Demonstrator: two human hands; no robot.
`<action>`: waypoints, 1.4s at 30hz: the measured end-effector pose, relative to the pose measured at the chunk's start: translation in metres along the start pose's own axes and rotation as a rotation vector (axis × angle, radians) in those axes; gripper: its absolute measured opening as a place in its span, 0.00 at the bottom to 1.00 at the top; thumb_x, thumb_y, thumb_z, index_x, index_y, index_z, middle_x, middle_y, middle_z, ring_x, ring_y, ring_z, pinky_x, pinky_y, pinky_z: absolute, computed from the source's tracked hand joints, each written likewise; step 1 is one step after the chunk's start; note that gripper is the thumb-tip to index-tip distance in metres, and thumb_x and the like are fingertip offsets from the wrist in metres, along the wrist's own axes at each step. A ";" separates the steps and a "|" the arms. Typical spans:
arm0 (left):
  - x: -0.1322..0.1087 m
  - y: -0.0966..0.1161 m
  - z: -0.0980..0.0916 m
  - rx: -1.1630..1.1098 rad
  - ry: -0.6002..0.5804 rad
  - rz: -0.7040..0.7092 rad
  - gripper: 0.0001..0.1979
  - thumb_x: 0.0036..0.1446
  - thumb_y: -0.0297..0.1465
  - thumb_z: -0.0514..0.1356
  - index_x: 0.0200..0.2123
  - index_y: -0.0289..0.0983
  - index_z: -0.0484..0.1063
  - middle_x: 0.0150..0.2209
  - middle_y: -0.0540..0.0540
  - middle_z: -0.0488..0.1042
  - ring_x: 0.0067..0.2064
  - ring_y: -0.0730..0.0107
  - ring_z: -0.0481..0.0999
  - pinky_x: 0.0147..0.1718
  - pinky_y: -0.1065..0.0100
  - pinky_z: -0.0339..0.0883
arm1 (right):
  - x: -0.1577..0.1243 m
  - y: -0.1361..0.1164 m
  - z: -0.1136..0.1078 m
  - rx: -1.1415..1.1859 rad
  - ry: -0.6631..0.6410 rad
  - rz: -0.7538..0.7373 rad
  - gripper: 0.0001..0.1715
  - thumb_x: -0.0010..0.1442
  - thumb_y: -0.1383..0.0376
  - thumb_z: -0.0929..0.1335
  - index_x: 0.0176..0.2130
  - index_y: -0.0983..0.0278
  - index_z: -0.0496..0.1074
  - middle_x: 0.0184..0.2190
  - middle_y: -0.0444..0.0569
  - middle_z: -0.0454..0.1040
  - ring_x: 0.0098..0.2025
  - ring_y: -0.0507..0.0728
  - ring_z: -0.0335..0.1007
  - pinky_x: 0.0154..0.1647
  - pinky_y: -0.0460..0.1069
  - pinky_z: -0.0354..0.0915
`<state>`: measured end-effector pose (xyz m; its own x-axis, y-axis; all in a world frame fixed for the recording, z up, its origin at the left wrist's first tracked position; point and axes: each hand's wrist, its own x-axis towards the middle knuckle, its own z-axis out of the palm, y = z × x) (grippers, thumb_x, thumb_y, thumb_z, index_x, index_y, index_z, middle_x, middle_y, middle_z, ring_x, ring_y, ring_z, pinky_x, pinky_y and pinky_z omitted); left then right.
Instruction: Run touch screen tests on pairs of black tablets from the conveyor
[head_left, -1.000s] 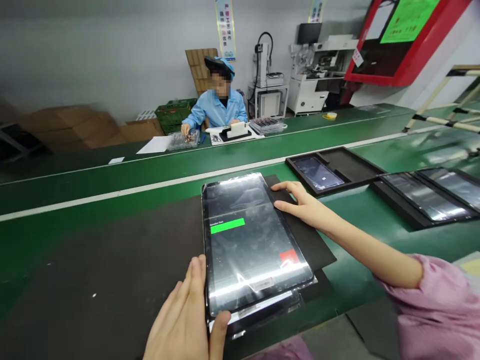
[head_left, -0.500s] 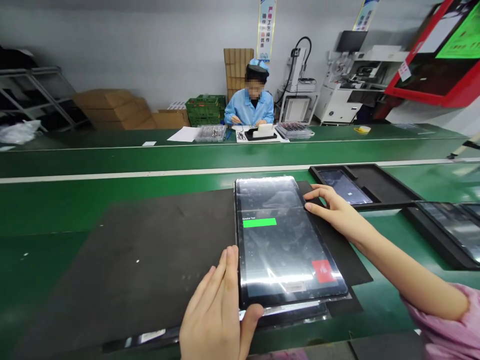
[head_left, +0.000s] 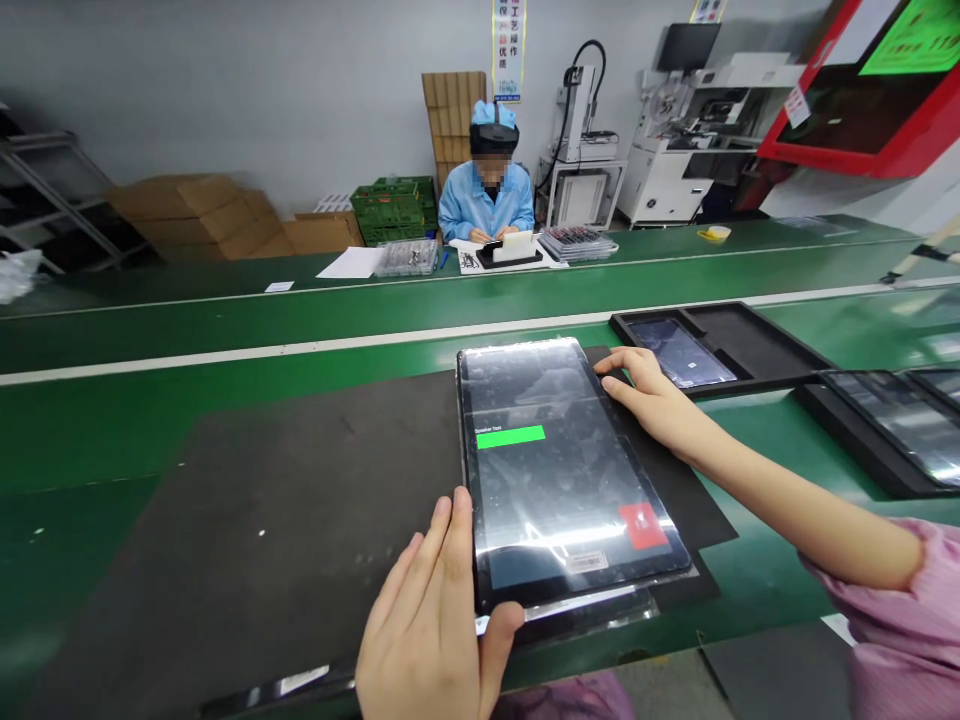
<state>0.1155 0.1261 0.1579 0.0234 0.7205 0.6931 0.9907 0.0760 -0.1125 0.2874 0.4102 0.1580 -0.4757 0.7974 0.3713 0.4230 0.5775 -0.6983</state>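
In front of me a tablet [head_left: 555, 480] lies screen up, showing a green bar, a red square and the words "Speaker Test". Another flat, film-wrapped piece sticks out under its near edge. My left hand [head_left: 427, 610] rests along the tablet's lower left edge, fingers stretched out together and thumb at the near corner. At the upper right edge is my right hand [head_left: 637, 385], fingers loosely bent, thumb apart from the forefinger, touching the side. Beneath the tablet spreads a black mat [head_left: 322, 500].
A black foam tray [head_left: 765, 350] holding a tablet stands beyond my right hand. Another black tray [head_left: 832, 440] with tablets is at far right. Across the green bench [head_left: 360, 310] a person in blue [head_left: 487, 195] sits by plastic trays [head_left: 409, 257] and papers.
My view has tilted and shifted slightly, so the scene sits a little higher and left. Both hands keep their places on the tablet. The screen looks the same.
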 end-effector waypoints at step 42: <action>-0.006 -0.007 0.001 -0.011 -0.021 0.035 0.33 0.77 0.36 0.46 0.76 0.21 0.46 0.60 0.33 0.79 0.56 0.57 0.82 0.59 0.64 0.68 | -0.020 -0.044 -0.012 -0.097 0.108 -0.327 0.27 0.67 0.51 0.62 0.27 0.52 0.84 0.60 0.48 0.71 0.63 0.71 0.62 0.68 0.71 0.53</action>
<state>0.1084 0.1225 0.1539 0.0557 0.7368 0.6738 0.9908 0.0426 -0.1285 0.2875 0.3705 0.1886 -0.5157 0.5785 0.6320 0.3352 0.8151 -0.4725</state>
